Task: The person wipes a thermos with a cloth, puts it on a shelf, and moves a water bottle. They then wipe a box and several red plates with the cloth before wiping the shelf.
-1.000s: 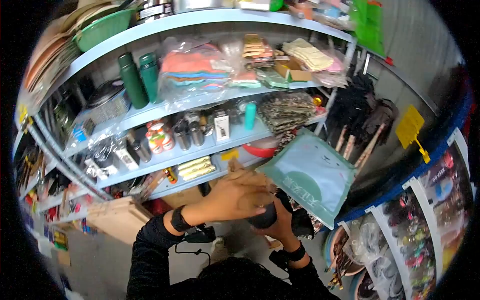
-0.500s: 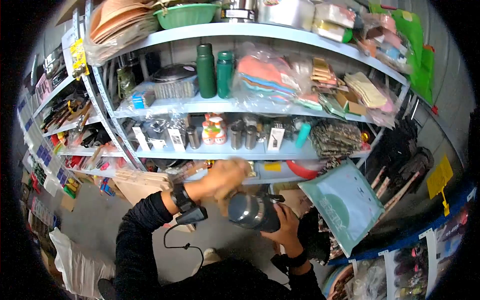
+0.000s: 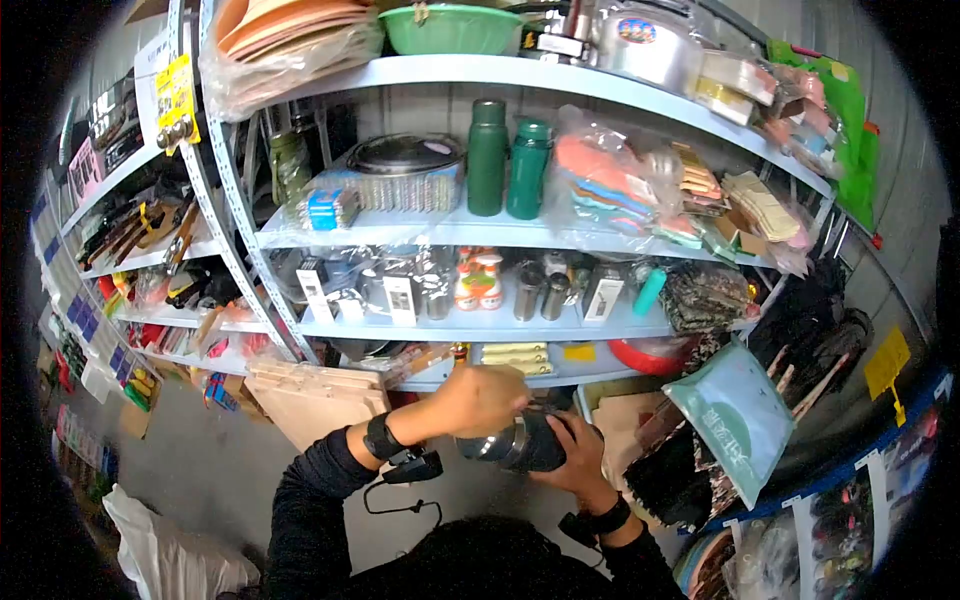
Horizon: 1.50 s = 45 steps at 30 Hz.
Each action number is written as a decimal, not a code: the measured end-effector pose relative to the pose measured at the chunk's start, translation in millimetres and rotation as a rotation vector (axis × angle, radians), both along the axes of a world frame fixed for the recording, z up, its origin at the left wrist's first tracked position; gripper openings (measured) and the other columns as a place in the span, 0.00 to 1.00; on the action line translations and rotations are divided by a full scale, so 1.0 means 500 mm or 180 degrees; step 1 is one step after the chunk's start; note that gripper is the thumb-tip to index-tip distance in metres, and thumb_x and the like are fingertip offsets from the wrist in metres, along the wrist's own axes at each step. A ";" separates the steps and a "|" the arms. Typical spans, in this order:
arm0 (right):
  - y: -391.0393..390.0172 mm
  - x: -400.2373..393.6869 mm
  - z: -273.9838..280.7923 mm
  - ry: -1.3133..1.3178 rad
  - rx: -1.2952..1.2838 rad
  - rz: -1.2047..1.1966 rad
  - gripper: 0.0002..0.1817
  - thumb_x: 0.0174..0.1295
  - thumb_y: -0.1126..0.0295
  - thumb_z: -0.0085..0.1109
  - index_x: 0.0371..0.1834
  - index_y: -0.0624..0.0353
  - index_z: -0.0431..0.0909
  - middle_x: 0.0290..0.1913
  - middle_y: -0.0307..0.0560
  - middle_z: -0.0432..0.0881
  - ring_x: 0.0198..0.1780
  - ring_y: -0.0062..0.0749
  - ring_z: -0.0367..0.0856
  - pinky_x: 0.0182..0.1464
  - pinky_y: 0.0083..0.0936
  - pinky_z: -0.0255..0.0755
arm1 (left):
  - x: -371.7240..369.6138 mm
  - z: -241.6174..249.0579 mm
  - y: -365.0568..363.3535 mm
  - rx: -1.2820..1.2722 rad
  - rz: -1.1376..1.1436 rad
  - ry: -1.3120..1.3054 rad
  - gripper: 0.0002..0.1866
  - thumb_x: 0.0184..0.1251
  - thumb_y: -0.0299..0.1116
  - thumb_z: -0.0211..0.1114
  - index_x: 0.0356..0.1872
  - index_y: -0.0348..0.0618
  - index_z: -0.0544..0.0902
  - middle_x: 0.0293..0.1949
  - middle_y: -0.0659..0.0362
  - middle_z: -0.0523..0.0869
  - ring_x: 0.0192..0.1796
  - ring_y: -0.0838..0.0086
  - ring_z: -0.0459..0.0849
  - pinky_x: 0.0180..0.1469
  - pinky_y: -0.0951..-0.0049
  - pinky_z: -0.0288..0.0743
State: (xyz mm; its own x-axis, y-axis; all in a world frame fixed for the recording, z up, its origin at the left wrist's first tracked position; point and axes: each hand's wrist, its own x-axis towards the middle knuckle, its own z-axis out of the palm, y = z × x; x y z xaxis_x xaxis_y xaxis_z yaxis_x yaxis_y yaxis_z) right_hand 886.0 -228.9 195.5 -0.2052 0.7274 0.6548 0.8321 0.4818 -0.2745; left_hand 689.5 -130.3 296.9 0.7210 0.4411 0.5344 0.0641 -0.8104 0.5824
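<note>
The dark grey, cylindrical bottle with a shiny silver band [image 3: 532, 448] is held nearly sideways between both hands. The right hand [image 3: 582, 458] is wrapped around its right end; the left hand [image 3: 478, 402] curls over its upper left side, fingertips hidden, so I cannot tell what it pinches.

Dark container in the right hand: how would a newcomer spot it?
Start at the pale-blue shelving, then drop to the right hand. It grips the dark container, which is blackish and hand-held, unlike the shelved green bottles.
</note>
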 end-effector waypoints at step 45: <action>0.426 -0.264 -0.017 0.2631 -0.0919 0.1433 0.55 0.26 0.62 0.76 0.59 0.63 0.50 0.50 0.52 0.68 0.51 0.36 0.69 0.51 0.32 0.64 | -0.119 -0.070 0.228 -0.0393 0.2343 -0.2201 0.22 0.58 0.27 0.54 0.55 0.34 0.67 0.52 0.51 0.72 0.54 0.67 0.70 0.56 0.71 0.62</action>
State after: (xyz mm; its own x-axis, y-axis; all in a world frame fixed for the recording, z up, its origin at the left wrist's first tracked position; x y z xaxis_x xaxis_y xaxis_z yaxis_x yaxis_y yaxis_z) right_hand 754.0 -16.0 187.1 -0.0598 0.8481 0.5264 0.0802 0.5297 -0.8444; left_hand 629.9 -16.5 261.9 -0.2015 0.7310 0.6520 0.1403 -0.6372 0.7578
